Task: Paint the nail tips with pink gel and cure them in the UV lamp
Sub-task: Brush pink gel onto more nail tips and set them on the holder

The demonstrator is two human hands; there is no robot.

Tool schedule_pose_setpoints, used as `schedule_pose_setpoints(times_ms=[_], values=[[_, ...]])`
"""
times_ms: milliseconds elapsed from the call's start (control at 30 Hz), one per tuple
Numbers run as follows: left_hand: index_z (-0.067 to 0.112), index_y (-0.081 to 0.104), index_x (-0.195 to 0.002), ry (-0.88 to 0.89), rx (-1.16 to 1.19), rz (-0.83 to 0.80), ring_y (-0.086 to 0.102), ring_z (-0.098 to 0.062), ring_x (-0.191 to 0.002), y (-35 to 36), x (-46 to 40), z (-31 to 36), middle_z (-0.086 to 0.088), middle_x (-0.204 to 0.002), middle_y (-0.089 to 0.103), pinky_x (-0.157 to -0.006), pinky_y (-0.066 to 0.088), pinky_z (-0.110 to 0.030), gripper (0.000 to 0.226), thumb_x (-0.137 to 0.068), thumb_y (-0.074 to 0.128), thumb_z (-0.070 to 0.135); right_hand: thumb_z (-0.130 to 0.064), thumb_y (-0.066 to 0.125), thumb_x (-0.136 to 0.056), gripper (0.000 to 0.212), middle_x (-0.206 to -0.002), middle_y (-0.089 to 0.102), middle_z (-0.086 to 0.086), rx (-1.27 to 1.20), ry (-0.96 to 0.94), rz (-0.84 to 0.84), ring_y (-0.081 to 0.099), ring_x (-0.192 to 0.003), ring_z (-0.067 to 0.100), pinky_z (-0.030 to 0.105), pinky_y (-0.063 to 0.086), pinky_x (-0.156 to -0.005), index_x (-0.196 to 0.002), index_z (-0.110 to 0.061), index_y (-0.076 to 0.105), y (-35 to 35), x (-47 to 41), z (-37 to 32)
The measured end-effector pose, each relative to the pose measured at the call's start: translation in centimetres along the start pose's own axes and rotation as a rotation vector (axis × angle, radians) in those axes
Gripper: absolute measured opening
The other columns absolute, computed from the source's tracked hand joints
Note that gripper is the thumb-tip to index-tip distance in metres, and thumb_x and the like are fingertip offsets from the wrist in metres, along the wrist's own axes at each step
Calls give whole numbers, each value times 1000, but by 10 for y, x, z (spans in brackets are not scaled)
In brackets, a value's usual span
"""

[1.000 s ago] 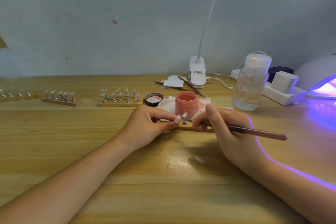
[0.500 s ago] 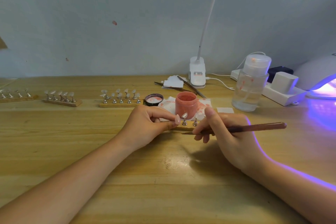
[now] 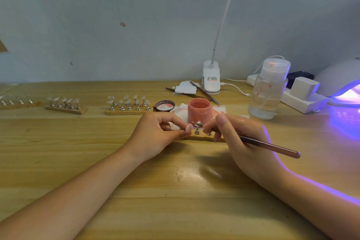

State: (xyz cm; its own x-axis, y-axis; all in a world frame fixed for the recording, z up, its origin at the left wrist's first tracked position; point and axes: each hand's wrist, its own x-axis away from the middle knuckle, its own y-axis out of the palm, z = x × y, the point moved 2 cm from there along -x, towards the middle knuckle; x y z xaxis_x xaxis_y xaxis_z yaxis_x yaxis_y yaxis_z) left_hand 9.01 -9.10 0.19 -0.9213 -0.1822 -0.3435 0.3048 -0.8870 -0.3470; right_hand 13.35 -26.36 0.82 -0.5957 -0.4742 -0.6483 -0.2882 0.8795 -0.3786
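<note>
Wooden table (image 3: 78, 161) with nail-tip stands (image 3: 128, 110), pink gel jar (image 3: 199, 110), bottle (image 3: 267, 91), UV lamp (image 3: 342, 84).

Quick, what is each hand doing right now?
Left hand: fingers curled round the end of the wooden nail-tip stand.
Right hand: fingers grip the brush, its tip at the nail tip.

No text reads clearly here: the lamp clamp (image 3: 211, 78) carries a small printed label with a red line and dark lines too tiny to make out, and the tissue (image 3: 180, 112) under the jar shows faint red print, also illegible.
</note>
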Motion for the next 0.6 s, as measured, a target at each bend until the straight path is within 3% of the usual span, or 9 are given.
schedule_pose_setpoints(times_ms=[67, 200, 333, 467, 533, 600], values=[[23, 72, -64, 0, 3, -7, 24, -11, -44, 0, 0, 1, -39, -68, 52, -46, 21, -18, 15, -57, 72, 36, -33, 44, -89, 35, -69, 63, -18, -2, 16, -51, 60, -66, 1, 15, 45, -64, -77, -14, 72, 2, 0, 0], [26, 72, -65, 3, 8, -17, 25, -9, -42, 0, -1, -1, -38, -73, 56, -45, 22, -16, 15, -56, 73, 38, -32, 45, -88, 39, -66, 67, -3, -104, 60, -55, 60, -61, 4, 16, 47, -61, -70, -10, 72, 2, 3, 1], [22, 72, -66, -3, -1, -16, 26, -12, -44, 0, -2, -3, -37, -77, 58, -48, 24, -20, 18, -57, 73, 37, -29, 45, -89, 34, -73, 65, -14, -17, 4, -38, 61, -69, 1, 17, 47, -66, -78, -13, 72, 1, 0, 0], [20, 72, -66, 8, -11, -14, 26, -9, -42, -1, -1, -3, -36, -69, 55, -47, 26, -15, 16, -58, 73, 34, -26, 45, -89, 37, -67, 68, -2, -81, 55, -56, 62, -62, 6, 22, 49, -61, -71, -8, 72, 1, 3, 1], [16, 72, -68, 0, -17, -8, 26, -8, -42, -1, 0, -4, -34, -62, 52, -47, 27, -12, 13, -62, 75, 27, -26, 45, -90, 35, -69, 66, -10, -59, 18, -39, 61, -65, 3, 20, 48, -63, -73, -11, 71, 1, 2, 0], [14, 72, -69, -17, -16, -14, 26, -6, -41, -1, -1, -4, -20, -51, 47, -46, 26, -11, 5, -67, 77, 15, -30, 44, -89, 34, -72, 64, -16, -20, 3, -56, 61, -69, 0, 15, 46, -65, -78, -14, 71, 2, 0, -1]])
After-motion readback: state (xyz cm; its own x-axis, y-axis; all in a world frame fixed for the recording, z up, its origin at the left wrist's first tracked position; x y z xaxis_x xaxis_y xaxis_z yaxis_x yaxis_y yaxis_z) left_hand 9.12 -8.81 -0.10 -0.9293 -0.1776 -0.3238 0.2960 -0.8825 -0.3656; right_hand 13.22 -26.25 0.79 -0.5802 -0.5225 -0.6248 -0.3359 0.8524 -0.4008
